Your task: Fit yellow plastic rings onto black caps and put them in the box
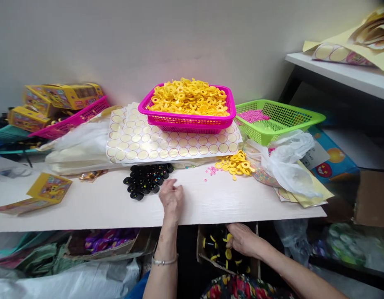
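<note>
My left hand (171,198) rests on the white tabletop (101,205) with its fingers curled together, right beside a cluster of black round pieces (147,180); whether anything sits in the fingers I cannot make out. My right hand (242,240) is below the table edge, reaching into a cardboard box (202,249) of black-and-yellow pieces, fingers closed around some of them. A small heap of yellow rings (236,164) and a few pink beads (211,170) lie to the right on the table.
A pink basket (188,120) heaped with yellow rings sits on sticker sheets (142,143). A green basket (288,118) holds pink beads. Plastic bags (288,164), yellow boxes (65,95), another pink basket (70,120) and a side shelf (341,72) surround the work area.
</note>
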The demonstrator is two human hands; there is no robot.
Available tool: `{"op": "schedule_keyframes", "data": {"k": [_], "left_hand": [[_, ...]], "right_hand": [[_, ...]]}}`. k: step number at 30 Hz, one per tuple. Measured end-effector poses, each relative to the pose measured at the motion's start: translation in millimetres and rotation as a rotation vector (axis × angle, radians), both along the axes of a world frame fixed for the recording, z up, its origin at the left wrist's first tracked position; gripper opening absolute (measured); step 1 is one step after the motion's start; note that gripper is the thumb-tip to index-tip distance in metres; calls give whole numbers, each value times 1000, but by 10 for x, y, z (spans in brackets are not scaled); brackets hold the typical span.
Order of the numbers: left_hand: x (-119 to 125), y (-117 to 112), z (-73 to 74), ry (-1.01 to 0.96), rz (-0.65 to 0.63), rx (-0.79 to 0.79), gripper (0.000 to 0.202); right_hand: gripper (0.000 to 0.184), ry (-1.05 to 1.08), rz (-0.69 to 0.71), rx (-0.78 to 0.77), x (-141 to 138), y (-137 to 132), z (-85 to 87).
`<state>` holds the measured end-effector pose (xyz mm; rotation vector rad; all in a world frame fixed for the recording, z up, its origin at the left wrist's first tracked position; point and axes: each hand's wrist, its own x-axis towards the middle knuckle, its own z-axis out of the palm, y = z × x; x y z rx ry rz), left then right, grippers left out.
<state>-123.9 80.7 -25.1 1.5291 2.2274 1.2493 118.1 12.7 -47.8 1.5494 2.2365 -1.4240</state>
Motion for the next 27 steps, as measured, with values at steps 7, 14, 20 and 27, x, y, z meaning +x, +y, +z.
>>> {"op": "schedule_keyframes", "data": {"k": [7, 14, 20, 27], "left_hand": [[-282, 225, 29, 648, 286, -84, 23], [-297, 390, 52, 648, 212, -79, 15], [67, 433, 44, 519, -98, 32, 16], [507, 467, -111, 305, -319, -187, 14]], "right_hand": [[34, -114, 37, 67, -5, 150, -238], [31, 39, 260, -68, 198, 114, 208], [16, -26, -191, 515, 188, 643, 455], [17, -406, -204, 760, 2, 1117, 238]]}}
